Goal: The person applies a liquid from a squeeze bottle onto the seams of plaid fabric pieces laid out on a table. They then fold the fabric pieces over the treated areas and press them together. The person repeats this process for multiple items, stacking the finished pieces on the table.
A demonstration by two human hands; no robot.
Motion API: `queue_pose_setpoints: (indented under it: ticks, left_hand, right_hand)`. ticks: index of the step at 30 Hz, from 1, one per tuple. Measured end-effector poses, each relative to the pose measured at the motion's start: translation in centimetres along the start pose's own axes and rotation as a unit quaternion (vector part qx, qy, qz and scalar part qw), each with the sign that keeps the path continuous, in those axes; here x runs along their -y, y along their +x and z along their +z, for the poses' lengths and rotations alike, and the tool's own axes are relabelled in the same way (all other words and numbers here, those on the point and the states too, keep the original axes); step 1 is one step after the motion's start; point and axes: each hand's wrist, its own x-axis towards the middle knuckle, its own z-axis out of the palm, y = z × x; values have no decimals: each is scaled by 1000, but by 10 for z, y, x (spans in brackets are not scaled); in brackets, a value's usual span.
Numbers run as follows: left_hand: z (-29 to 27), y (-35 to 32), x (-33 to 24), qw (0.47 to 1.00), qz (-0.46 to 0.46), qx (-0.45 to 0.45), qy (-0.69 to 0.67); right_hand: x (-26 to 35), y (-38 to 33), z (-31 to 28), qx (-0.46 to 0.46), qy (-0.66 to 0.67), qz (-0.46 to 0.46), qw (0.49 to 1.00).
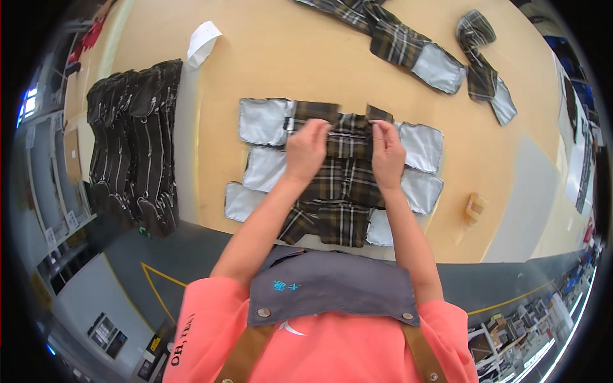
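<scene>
My left hand [308, 148] is closed, its fingertips pinching the edge of a dark plaid fabric piece [319, 111] with a silvery end panel [263, 122]. My right hand [386, 153] pinches another plaid edge [379, 113] a short gap to the right. Whether both edges belong to one piece cannot be made out. Beneath the hands lie more plaid pieces [345, 223], laid overlapping in rows down toward my body. Silvery panels [421, 147] stick out on both sides of them. My hands and forearms cover part of the fabric.
Dark strap-like pieces with light edging [137, 140] hang over the table's left side. White paper [204, 43] lies at the far left. More plaid pieces with silvery ends [439, 67] [504, 102] lie farther back. A yellowish tape roll [475, 208] sits near the right front edge.
</scene>
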Motion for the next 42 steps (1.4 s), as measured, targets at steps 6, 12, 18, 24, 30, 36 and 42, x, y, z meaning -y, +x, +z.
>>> queue_pose_setpoints:
  ticks: [6,12,18,24,30,36,42]
  left_hand:
    - [29,-9,17,996,31,89,4]
    - [8,-1,-15,976,79,202,14]
    - [10,62,-18,984,135,113,20]
    - [35,130,-13,990,99,97,-1]
    - [65,129,-11,986,81,140,-32]
    - [61,115,-5,985,53,158,-39]
    - [35,99,6,991,29,130,-32]
  right_hand:
    - [-40,0,31,131,33,-27,990]
    - [-8,47,-12,143,-31,13,989]
    - [-67,176,-79,-161,-231,-122,952]
    - [-115,216,-105,-186,-258,71,945]
    - [-114,227,-107,-140,-269,127,944]
    - [-112,227,-104,-189,-217,92,953]
    - [-86,225,-108,-186,-110,76,973]
